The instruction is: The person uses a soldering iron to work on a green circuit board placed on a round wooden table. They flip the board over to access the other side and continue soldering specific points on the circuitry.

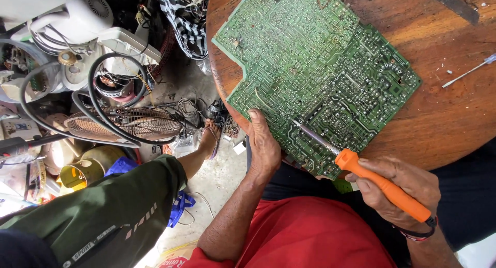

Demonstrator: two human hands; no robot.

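A large green circuit board (315, 66) lies solder side up on a round wooden table (454, 108), overhanging the table's near edge. My left hand (263, 146) grips the board's near edge, thumb on top. My right hand (400, 188) holds an orange-handled soldering iron (382, 185); its metal tip (302, 127) rests on the board's lower part, just right of my left thumb.
A small screwdriver (470, 71) lies on the table at the right. Left of the table the floor is crowded with a fan grille (124, 124), black cables (93, 92), white appliance parts (77, 20) and yellow containers (75, 176). My leg in green trousers (103, 211) stretches left.
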